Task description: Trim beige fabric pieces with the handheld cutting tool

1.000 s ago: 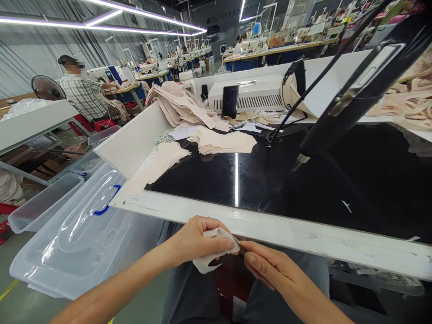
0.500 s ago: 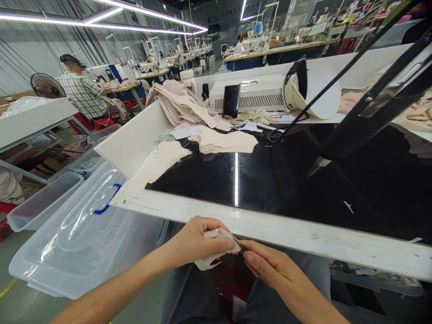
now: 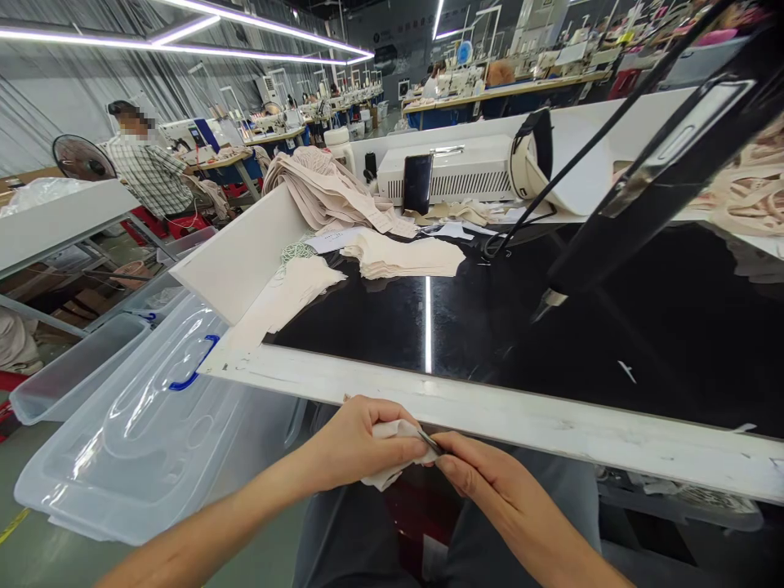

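Note:
Below the table's front edge, my left hand [image 3: 358, 445] is closed around a folded piece of pale cream fabric [image 3: 385, 477], thumb on top. My right hand [image 3: 490, 482] pinches a slim dark metal tool [image 3: 431, 443] between thumb and fingers. The tool's tip meets the fabric beside my left thumb; its kind is mostly hidden by my fingers. On the table lie a stack of cut cream fabric pieces [image 3: 412, 256] and another cream pile [image 3: 297, 286] at the left corner.
A black pen-shaped device with a metal tip [image 3: 560, 282] slants over the black tabletop [image 3: 490, 327]. Behind stand a phone [image 3: 417, 184], a white vented box [image 3: 469, 173] and beige fabric strips [image 3: 324, 188]. Clear plastic bins [image 3: 135, 425] sit left; a person [image 3: 147, 163] sits beyond.
The fabric has been drawn in and bunched more under my left hand, with less hanging below. My right hand and the tool stay against it. The view has shifted slightly.

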Available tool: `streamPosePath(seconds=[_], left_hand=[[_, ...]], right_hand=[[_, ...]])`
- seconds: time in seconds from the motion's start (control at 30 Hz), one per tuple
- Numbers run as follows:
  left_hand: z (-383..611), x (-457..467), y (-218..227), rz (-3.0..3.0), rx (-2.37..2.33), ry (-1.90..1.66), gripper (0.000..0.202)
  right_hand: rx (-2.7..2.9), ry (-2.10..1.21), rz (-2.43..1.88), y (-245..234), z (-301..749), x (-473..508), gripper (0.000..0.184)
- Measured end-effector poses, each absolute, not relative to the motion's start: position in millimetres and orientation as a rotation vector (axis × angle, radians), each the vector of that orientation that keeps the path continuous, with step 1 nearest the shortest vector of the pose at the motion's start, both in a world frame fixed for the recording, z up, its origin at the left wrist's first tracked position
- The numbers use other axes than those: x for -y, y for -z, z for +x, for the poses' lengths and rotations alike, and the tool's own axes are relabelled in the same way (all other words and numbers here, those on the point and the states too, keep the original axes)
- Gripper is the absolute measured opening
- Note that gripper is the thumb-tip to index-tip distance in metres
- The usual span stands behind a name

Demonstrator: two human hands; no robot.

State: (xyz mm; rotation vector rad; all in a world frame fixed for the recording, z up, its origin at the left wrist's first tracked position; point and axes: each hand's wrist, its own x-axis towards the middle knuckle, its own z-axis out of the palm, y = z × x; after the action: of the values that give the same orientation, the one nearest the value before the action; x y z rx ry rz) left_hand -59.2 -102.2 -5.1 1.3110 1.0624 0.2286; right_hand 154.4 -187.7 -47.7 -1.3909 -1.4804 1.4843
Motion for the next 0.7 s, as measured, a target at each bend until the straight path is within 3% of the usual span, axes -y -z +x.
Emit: streamPosePath(seconds=[0.7], left_hand=[[-58.3, 106.7, 5.4, 1.324, -1.046, -0.208, 0.031]], right_hand=[[1.502, -1.442, -1.43, 51.9, 149.8, 186.8, 0.055]])
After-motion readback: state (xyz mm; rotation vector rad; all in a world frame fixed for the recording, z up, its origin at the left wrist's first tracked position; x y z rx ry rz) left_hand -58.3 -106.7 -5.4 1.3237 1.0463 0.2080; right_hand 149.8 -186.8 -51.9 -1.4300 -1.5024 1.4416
